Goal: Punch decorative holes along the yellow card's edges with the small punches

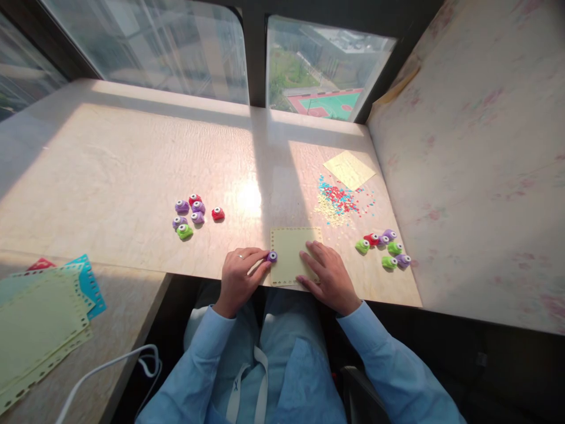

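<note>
A pale yellow sheet of paper (pixel 289 253) lies at the front edge of the table, with small punched holes along its borders. My left hand (pixel 242 274) grips a small purple craft punch (pixel 272 257) between thumb and fingers, at the sheet's left edge. Flat on the sheet's right part rests my right hand (pixel 329 274), its fingers spread. It holds nothing. Whether the punch is pressed down cannot be made out.
Several punches in purple, red and green (pixel 197 217) stand to the left, and another group (pixel 389 263) to the right. Red, blue and yellow paper bits (pixel 338 200) lie scattered near a yellow paper square (pixel 349 169). Punched sheets (pixel 39 318) and a white cable (pixel 106 366) are at lower left.
</note>
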`<state>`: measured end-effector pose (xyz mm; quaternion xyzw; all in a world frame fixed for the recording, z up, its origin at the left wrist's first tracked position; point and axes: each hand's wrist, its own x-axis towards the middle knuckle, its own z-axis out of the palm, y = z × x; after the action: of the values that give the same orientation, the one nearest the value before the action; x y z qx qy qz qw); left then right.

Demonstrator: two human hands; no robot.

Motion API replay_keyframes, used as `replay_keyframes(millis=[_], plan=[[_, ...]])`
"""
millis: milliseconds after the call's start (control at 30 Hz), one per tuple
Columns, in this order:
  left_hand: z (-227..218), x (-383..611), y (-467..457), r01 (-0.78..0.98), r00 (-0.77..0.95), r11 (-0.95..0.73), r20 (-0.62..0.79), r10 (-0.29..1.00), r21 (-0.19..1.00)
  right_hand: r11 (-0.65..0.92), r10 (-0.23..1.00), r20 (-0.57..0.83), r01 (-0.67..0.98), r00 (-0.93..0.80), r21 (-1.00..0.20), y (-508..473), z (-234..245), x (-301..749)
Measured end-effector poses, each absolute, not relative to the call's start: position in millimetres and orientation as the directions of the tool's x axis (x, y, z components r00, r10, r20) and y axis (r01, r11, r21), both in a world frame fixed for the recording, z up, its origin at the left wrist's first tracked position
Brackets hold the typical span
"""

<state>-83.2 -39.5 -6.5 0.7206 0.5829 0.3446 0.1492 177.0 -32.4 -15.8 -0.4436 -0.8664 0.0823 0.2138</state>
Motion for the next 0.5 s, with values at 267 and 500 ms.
replay_keyframes(millis=[267, 500], plan=[[-0.1, -86.3, -40.1, 0.72, 0.122, -0.276, 0.276, 0.953, 0.637, 0.583, 0.812, 0.283, 0.735, -0.511, -0.346, -32.9, -13.8, 176.9], [0.0, -86.1, -39.7, 0.715, 0.128, -0.275, 0.266, 0.955, 0.643, 0.586, 0.81, 0.276, 0.735, -0.518, -0.341, -34.1, -11.7, 176.8]])
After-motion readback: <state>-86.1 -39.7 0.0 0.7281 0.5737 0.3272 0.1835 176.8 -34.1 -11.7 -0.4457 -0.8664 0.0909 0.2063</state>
